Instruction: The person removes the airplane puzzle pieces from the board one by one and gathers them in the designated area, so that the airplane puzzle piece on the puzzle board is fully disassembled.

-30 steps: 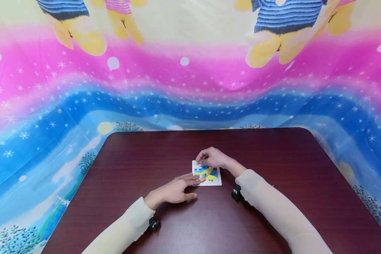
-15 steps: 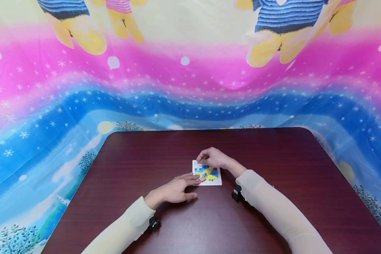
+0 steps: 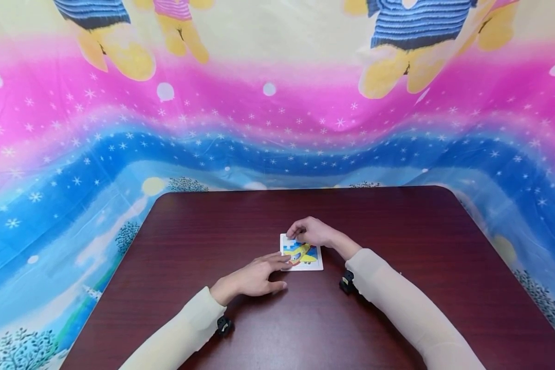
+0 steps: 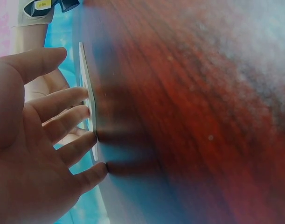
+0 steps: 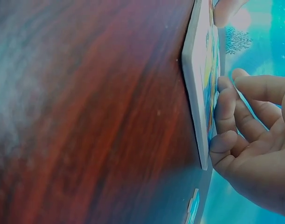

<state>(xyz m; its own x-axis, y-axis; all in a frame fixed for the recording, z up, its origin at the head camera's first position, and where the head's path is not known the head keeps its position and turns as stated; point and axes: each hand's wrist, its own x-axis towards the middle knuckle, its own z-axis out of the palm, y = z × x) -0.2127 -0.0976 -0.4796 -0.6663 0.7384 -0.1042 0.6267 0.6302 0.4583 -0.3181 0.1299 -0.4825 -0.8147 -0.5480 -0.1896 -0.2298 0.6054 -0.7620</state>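
Observation:
A small square jigsaw puzzle [image 3: 309, 260] with a white border and a yellow aeroplane on blue lies flat on the table. A pale gap shows near its upper left corner. My left hand [image 3: 258, 276] rests its outstretched fingertips on the board's left edge; in the left wrist view the fingers are spread beside the thin board [image 4: 89, 100]. Over the top edge my right hand [image 3: 314, 231] bends its fingers, thumb and index close together. The right wrist view has the curled fingers [image 5: 225, 112] against the picture side. Whether a piece sits between thumb and index is hidden.
A loose blue puzzle piece [image 5: 193, 206] lies on the table past the board in the right wrist view. A tiny pale edge [image 3: 400, 273] peeks out beside the right sleeve. The dark wooden table [image 3: 213, 221] meets a patterned cloth [image 3: 268, 123] behind.
My right hand and forearm have shifted very slightly toward me and to the right. The left hand and the board stay still.

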